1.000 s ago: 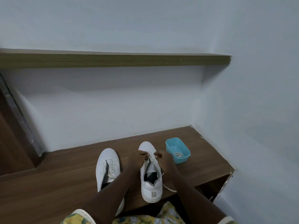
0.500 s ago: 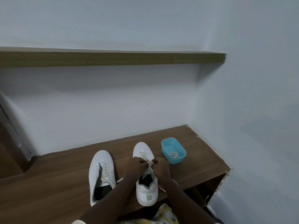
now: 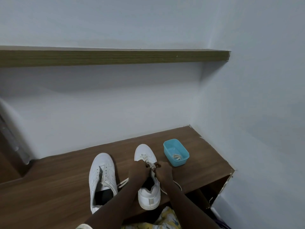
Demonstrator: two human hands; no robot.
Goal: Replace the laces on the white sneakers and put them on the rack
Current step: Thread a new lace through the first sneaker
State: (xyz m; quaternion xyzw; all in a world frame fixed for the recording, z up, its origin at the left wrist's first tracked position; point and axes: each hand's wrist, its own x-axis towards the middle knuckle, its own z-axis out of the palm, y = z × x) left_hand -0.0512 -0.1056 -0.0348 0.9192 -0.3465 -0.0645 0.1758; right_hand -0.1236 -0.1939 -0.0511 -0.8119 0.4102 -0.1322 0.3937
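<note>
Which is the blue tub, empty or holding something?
Not empty: a coiled pale lace lies on the bottom of the open blue tub.

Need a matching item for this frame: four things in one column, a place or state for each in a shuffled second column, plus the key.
Things
1. left sneaker
2. right sneaker
3. tub
4. shelf

Place or state
A. fixed to the wall, above the rest
B. left hand and right hand pinch its lace
C. holds a coiled lace
D. no hand on it

Pairs: 1-D, 2-B, 3-C, 4-A
</note>
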